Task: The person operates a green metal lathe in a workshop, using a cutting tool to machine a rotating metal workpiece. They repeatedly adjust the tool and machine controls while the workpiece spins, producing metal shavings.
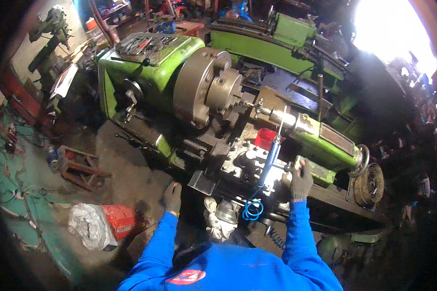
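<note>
A green metal lathe [320,145] stretches across in front of me, with a large steel chuck [223,92] on its headstock. My left hand [172,198], in a dark glove, hangs left of the carriage with its fingers stretched out, holding nothing. It is nearest to a flat dark plate [202,182]. My right hand [301,182], gloved too, is closed at the right end of the carriage [243,160], around something pale that its fingers mostly hide. A blue air blow gun [270,162] with a coiled hose [252,209] lies on the carriage beside a red container [265,138].
Tools lie on the headstock top [145,48]. The tailstock [315,131] stands right, with a handwheel [363,160]. Whitish cloth [213,218] hangs at the carriage front. A red and clear plastic sack [102,225] and a rusty metal stand [85,169] are on the floor at left.
</note>
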`<state>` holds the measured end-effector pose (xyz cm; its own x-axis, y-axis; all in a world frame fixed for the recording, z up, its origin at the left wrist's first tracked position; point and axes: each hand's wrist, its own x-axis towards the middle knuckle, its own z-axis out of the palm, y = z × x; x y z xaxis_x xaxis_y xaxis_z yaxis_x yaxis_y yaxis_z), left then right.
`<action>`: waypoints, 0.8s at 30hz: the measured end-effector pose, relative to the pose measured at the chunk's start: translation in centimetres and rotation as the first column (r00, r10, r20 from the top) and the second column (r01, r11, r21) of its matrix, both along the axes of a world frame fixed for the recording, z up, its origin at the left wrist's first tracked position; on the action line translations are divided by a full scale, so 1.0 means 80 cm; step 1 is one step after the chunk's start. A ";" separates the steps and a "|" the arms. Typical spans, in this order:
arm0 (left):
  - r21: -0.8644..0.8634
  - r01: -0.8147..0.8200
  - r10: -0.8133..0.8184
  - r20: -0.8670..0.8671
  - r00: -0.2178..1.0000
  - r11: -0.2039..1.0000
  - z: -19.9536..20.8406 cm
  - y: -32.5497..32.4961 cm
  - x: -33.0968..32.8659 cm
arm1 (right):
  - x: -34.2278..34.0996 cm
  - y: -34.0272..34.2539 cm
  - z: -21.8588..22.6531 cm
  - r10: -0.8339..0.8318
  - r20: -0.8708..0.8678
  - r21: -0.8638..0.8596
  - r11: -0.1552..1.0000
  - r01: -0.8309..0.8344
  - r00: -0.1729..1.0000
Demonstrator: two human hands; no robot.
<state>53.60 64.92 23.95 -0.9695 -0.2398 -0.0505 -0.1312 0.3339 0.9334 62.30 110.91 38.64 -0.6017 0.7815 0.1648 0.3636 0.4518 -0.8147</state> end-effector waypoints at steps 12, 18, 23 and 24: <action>0.579 -0.293 -0.156 0.602 0.783 0.761 -0.369 -0.162 -0.151 | 0.393 -0.111 -0.132 -0.024 0.814 0.095 0.991 -0.092 0.581; 0.687 -0.356 -0.192 0.585 0.788 0.634 -0.255 -0.095 -0.211 | 0.474 -0.167 -0.088 0.032 0.943 -0.093 0.981 0.168 0.331; 0.788 0.044 -0.336 0.210 0.918 0.614 -0.315 -0.080 -0.249 | 0.477 -0.162 -0.088 -0.015 0.908 -0.065 0.982 0.178 0.418; 0.808 0.091 -0.350 0.149 0.925 0.583 -0.324 -0.082 -0.262 | 0.456 -0.159 -0.084 0.005 0.903 -0.100 0.975 0.198 0.429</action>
